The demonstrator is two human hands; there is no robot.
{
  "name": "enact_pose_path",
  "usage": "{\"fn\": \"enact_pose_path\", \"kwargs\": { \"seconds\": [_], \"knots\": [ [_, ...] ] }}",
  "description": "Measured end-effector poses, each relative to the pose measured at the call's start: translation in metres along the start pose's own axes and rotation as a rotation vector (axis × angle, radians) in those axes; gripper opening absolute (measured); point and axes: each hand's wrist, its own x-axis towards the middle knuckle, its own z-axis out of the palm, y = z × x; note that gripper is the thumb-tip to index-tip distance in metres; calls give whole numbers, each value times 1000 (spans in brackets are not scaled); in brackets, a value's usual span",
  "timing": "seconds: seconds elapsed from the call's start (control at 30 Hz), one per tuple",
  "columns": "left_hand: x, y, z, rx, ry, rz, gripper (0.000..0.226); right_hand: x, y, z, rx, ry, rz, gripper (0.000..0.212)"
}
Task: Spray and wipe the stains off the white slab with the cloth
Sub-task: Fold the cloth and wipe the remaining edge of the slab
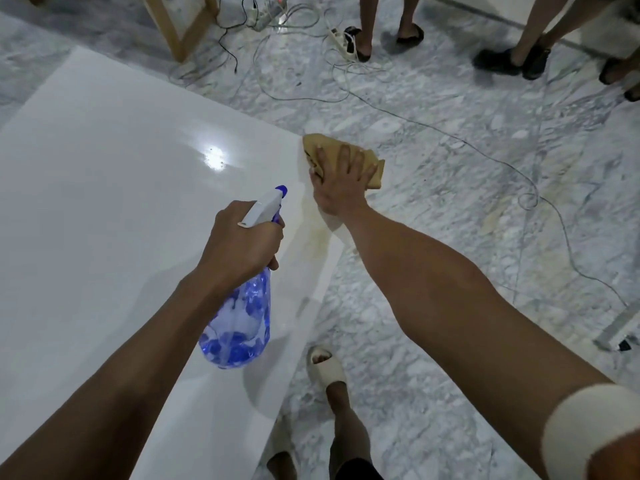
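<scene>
A grey-veined marble floor (433, 174) fills the room, and a glossy white slab (104, 174) stands over it, reaching from the left and lower part of the view to a corner near the middle. Across the floor run thin cables (512, 168), with white power strips (341, 41) near the top edge, beside the legs of a wooden frame (180, 32). Several bystanders' feet in dark sandals (505, 62) stand along the top and upper right. Below the slab's edge the person's own foot shows in a pale slide sandal (327, 367). A yellowish stain (313, 221) marks the slab along its right edge, just below the corner. The right hand (341, 183) lies with fingers spread and straight, pressing a tan cloth (375, 169) flat on the slab's corner, part of the cloth hanging past the edge; its arm stretches forward from the lower right, a white band (588, 427) around it. The left hand (242, 240) grips the neck of a clear blue-patterned spray bottle (239, 327), fingers curled round it under the white trigger head, the blue nozzle pointing towards the stain, the bottle body hanging above the slab.
</scene>
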Motion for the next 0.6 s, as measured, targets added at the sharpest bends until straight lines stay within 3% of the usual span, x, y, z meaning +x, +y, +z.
{"fn": "enact_pose_path", "kwargs": {
  "seconds": [0.33, 0.6],
  "knots": [
    [-45, -53, -17, -16, -106, 64, 26, -39, -16, 14, -60, -21, 46, 57],
    [-77, -103, -37, 67, -105, 128, 20, -102, -37, 38, -75, 18, 71, 57]
  ]
}}
